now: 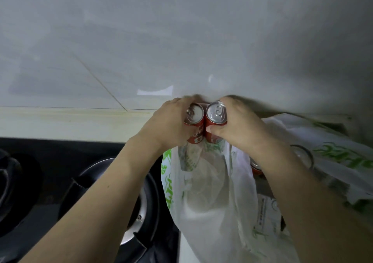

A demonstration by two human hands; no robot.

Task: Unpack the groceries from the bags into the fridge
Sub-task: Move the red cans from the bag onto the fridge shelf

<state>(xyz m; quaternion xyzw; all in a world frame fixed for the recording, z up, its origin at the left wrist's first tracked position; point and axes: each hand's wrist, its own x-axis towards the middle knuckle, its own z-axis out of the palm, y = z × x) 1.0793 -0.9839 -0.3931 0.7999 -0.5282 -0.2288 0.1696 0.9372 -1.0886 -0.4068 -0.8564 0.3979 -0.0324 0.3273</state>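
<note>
Third can point(256, 166) half behind forearm

One head-worn wide-angle view (the only one) looks forward and down from close above the worktop point(60, 121), facing the wall point(181, 30) that fills the frame's upper half.

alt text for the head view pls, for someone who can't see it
Two bare hands lift two red soda cans, held side by side: left hand grips the left can, right hand grips the right can. Below them hangs a white plastic bag with green print; a black stovetop lies to the left.
</note>
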